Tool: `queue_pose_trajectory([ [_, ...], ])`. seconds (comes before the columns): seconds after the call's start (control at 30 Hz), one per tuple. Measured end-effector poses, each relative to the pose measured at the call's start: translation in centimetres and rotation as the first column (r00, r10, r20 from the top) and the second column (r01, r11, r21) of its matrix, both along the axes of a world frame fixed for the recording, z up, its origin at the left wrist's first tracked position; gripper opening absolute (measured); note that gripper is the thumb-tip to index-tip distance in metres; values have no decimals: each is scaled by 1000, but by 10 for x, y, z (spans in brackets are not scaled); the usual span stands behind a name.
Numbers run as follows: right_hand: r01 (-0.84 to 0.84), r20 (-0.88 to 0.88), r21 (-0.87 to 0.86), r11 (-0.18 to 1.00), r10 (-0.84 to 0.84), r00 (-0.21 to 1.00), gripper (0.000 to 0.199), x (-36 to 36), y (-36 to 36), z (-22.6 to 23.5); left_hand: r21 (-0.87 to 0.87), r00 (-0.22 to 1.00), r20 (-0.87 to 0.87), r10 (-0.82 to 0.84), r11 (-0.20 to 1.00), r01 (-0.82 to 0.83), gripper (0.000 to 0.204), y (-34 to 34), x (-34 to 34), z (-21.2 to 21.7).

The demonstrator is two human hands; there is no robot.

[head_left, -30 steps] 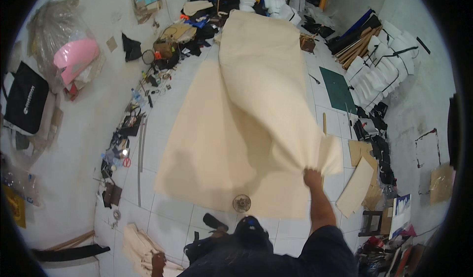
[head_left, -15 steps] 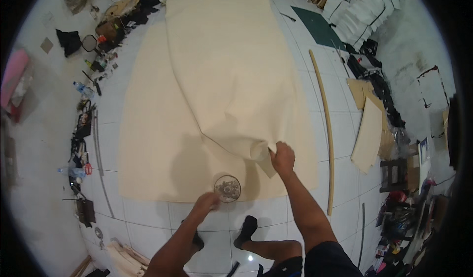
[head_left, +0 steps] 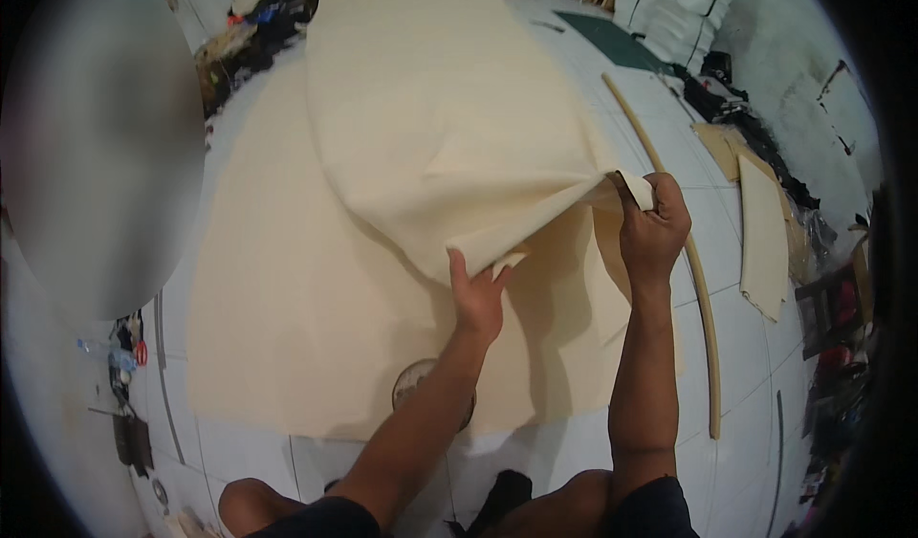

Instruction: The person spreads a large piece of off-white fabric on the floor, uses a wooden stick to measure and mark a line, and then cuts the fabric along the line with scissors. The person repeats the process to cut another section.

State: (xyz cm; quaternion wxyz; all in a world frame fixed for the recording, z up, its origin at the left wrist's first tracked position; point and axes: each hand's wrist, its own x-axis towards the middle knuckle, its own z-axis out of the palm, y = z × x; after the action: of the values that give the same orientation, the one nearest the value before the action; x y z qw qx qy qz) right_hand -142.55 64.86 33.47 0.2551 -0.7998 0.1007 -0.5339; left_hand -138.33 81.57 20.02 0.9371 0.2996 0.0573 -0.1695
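Note:
A big cream fabric sheet (head_left: 258, 280) is spread over the floor, with an upper layer (head_left: 449, 88) of the same cream fabric on top. My right hand (head_left: 657, 218) is closed around a bunched corner of the upper layer and holds it raised off the floor. Lower and to the left, my left hand (head_left: 476, 294) pinches the same layer's near edge, thumb on top and fingers partly hidden beneath. The lifted edge stretches between both hands, with shadow under it. A round patterned disc (head_left: 411, 383) lies on the near part of the sheet, partly covered by my left forearm.
A long tan pole (head_left: 703, 318) lies right of the sheet. Past it are cut cream pieces (head_left: 762, 241) and dark clutter along the wall. A green mat (head_left: 612, 41) lies at the far right. A smeared grey oval hides the upper left.
My right hand has moved up and right, raising the fabric corner. My left hand has left the area beside the disc and taken hold of the upper layer's edge. The view has shifted.

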Motion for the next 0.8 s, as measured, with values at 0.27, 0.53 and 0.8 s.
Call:
queue_pose_trajectory([
  [0.27, 116, 206, 261, 958, -173, 963, 27, -19, -39, 12, 742, 827, 528, -193, 579, -339, 63, 73, 49, 10],
  [0.53, 234, 129, -288, 928, -205, 970, 24, -32, -40, -3, 305, 304, 948, -98, -1, -952, 57, 187, 126, 161],
  [0.8, 252, -214, -181, 951, -288, 933, 39, -100, -90, -44, 306, 530, 214, -821, -459, -834, 57, 339, 96, 52],
])
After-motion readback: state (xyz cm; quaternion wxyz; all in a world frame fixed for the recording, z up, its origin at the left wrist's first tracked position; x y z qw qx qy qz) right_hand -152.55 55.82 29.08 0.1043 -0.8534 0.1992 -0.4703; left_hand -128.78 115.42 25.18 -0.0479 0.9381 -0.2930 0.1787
